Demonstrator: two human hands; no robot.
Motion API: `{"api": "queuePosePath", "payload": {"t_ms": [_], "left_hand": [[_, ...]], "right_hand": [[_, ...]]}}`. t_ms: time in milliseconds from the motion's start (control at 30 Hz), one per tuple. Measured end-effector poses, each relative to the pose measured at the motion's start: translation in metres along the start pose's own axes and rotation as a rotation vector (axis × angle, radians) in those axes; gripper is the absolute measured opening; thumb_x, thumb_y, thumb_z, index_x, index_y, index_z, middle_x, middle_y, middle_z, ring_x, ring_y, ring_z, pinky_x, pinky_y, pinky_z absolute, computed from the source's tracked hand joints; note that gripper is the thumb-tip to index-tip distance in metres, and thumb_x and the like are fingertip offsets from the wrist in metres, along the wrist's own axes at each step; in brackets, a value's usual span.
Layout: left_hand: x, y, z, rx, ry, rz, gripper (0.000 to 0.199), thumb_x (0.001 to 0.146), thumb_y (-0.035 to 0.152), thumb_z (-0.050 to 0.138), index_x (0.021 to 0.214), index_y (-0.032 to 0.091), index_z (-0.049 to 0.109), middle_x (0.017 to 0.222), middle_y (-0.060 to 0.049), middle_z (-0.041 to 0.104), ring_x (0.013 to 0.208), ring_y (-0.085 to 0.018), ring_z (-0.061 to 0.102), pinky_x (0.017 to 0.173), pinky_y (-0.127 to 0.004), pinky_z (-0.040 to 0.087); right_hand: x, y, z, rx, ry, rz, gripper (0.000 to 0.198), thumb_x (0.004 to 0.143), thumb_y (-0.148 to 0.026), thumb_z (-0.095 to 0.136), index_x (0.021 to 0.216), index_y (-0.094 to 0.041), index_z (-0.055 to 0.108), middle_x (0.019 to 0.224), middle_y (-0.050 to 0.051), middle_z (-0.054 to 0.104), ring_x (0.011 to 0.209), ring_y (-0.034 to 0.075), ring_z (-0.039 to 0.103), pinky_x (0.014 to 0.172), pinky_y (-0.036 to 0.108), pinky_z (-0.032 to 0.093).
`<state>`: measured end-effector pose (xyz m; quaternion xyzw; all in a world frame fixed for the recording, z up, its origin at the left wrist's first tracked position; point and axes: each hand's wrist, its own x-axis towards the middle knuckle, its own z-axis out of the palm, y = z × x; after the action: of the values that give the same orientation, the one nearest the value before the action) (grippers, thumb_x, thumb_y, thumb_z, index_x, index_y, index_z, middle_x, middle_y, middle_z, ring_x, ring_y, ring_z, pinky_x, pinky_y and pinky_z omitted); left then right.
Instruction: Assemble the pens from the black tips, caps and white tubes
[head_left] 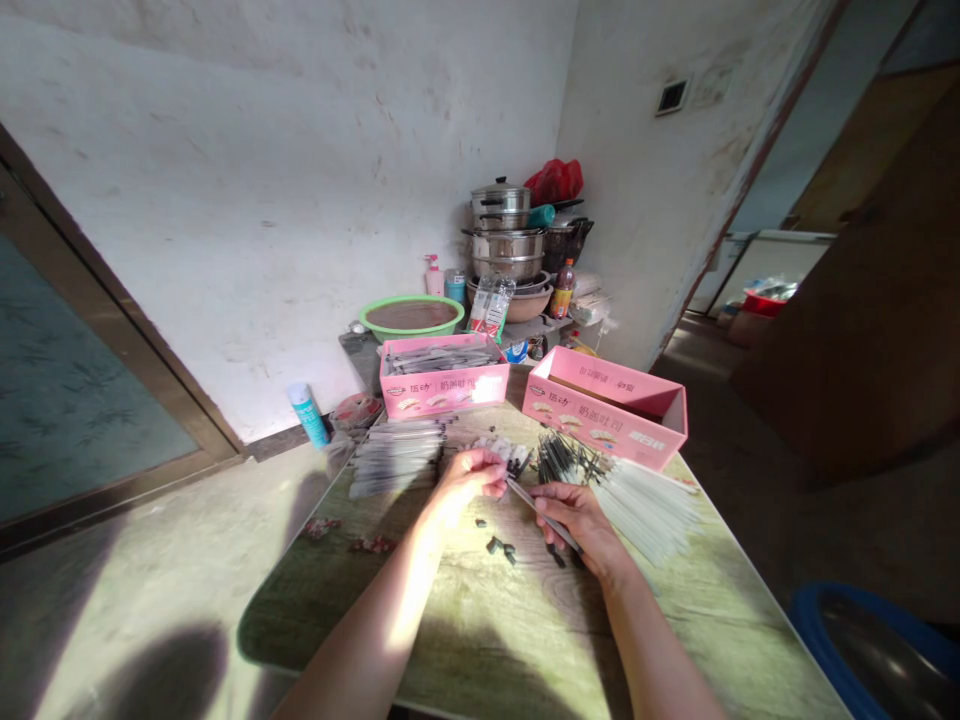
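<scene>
The right hand (576,517) held a slim pale tube (523,493), its tip beside the left hand (474,475), perhaps touching; beyond, two pink boxes (442,393) stood on the table (487,630), one holding grey sticks (442,357).

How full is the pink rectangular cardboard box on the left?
It looks nearly full: long, thin grey sticks lie heaped close to the rim of the box. They hide its bottom.

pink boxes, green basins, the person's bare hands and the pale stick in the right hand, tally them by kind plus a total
Pink boxes: 2
Green basin: 1
Bare hands, left hand and right hand: 2
Pale stick in the right hand: 1
Total: 6
</scene>
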<state>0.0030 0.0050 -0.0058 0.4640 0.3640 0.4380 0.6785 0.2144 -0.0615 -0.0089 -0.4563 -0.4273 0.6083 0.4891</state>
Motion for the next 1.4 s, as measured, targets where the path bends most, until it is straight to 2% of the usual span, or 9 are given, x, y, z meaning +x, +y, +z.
{"api": "queuePosePath", "payload": {"t_ms": [500, 733, 1033, 1167, 1300, 1400], "left_hand": [[0.002, -0.003, -0.003, 0.062, -0.009, -0.026, 0.043, 0.067, 0.044, 0.093, 0.093, 0.013, 0.078, 0.077, -0.007, 0.072, 0.071, -0.02, 0.067, 0.074, -0.035, 0.054], [-0.002, 0.002, 0.002, 0.07, -0.015, -0.026, 0.048, 0.063, 0.047, 0.096, 0.09, 0.012, 0.077, 0.075, -0.007, 0.071, 0.069, -0.019, 0.067, 0.072, -0.035, 0.055], [-0.003, -0.004, 0.009, 0.057, -0.038, -0.057, 0.052, 0.058, 0.047, 0.099, 0.086, 0.01, 0.078, 0.071, -0.006, 0.071, 0.064, -0.016, 0.067, 0.068, -0.03, 0.056], [-0.004, -0.003, 0.008, 0.06, -0.06, -0.057, 0.05, 0.06, 0.048, 0.098, 0.087, 0.011, 0.078, 0.071, -0.006, 0.07, 0.064, -0.016, 0.066, 0.067, -0.03, 0.056], [-0.002, 0.004, 0.001, 0.156, -0.058, 0.017, 0.045, 0.074, 0.052, 0.089, 0.096, 0.013, 0.081, 0.083, -0.01, 0.074, 0.073, -0.021, 0.069, 0.072, -0.034, 0.057], [-0.003, 0.013, -0.002, 0.372, -0.068, 0.212, 0.032, 0.077, 0.044, 0.087, 0.098, 0.02, 0.084, 0.101, -0.012, 0.076, 0.093, -0.027, 0.071, 0.087, -0.038, 0.056]], "right_hand": [[0.0, 0.0, 0.0, 0.019, 0.006, -0.014, 0.045, 0.061, -0.047, 0.096, 0.086, -0.013, 0.08, 0.06, 0.002, 0.069, 0.042, 0.01, 0.056, 0.036, 0.019, 0.037], [0.001, -0.001, 0.0, 0.014, 0.028, -0.015, 0.043, 0.06, -0.046, 0.096, 0.083, -0.013, 0.08, 0.059, 0.002, 0.069, 0.04, 0.009, 0.053, 0.036, 0.02, 0.034], [0.001, 0.002, -0.001, 0.006, 0.046, -0.017, 0.035, 0.06, -0.041, 0.094, 0.077, -0.014, 0.078, 0.055, 0.001, 0.066, 0.038, 0.009, 0.05, 0.035, 0.02, 0.031], [0.002, 0.002, 0.0, 0.007, 0.051, -0.005, 0.036, 0.06, -0.042, 0.094, 0.077, -0.015, 0.077, 0.054, 0.001, 0.066, 0.037, 0.009, 0.05, 0.034, 0.02, 0.031], [0.002, 0.002, -0.001, 0.021, 0.042, -0.009, 0.038, 0.06, -0.043, 0.094, 0.078, -0.015, 0.077, 0.058, 0.002, 0.069, 0.039, 0.01, 0.052, 0.035, 0.021, 0.033], [0.002, 0.0, -0.003, 0.005, 0.035, -0.016, 0.038, 0.06, -0.043, 0.095, 0.078, -0.015, 0.077, 0.059, 0.002, 0.069, 0.039, 0.009, 0.051, 0.035, 0.02, 0.031]]}}
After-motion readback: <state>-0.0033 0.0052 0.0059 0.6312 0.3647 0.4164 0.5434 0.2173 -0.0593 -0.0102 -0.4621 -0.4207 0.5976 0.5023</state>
